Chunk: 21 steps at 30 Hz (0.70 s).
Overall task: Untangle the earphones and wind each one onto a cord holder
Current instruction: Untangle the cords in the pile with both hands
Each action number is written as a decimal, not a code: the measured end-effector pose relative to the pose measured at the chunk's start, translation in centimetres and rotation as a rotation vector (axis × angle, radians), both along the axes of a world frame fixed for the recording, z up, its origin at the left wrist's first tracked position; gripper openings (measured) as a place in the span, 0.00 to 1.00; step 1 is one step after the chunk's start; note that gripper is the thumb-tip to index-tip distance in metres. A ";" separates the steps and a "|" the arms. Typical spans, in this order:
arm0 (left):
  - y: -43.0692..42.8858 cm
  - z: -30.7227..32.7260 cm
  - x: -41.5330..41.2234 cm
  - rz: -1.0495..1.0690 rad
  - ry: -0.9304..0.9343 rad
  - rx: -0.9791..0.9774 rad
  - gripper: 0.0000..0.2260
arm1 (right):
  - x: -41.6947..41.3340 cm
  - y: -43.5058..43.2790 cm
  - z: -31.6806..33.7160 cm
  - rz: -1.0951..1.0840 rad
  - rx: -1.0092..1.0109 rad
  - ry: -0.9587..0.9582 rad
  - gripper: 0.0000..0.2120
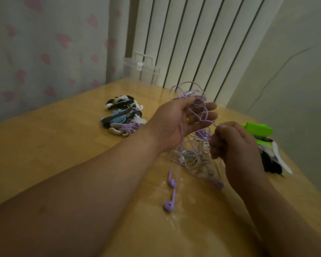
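Note:
A purple earphone cord (202, 108) loops over my left hand (176, 121), which is raised palm-up with the thumb pinching the loops against the fingers. My right hand (233, 147) pinches the same cord just to the right of the left fingers. Two purple earbuds (170, 193) lie on the table below the hands. Under the hands lies a tangle of white, purple and grey earphones (191, 158). A pile of wound earphones on holders (124, 115) sits to the left at the back.
The wooden table (63, 138) has a glossy cover. A clear plastic box (141, 71) stands at the back edge by a radiator. At the right edge lie a green object (258, 128), a black pen and several black and white cord holders (274, 160).

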State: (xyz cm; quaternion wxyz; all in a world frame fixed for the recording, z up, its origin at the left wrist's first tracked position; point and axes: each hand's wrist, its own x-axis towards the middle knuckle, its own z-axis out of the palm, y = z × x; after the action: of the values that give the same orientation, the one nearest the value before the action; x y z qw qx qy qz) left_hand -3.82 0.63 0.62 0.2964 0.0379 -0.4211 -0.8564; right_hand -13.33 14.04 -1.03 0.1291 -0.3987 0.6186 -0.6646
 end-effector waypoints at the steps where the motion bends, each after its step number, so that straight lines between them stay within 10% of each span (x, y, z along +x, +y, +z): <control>1: 0.1 0.0 0.0 0.000 0.000 -0.002 0.12 | 0.1 0.0 0.0 0.002 0.001 0.003 0.12; 21: -0.1 0.1 1.1 0.096 -0.059 0.072 0.11 | -0.1 0.9 1.7 0.075 -0.101 -0.095 0.13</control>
State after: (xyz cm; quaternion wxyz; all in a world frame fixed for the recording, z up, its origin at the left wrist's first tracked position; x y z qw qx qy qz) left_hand -2.70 0.49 0.72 0.3229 0.0937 -0.3961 -0.8544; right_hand -13.41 14.91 0.70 0.1628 -0.3957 0.5622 -0.7077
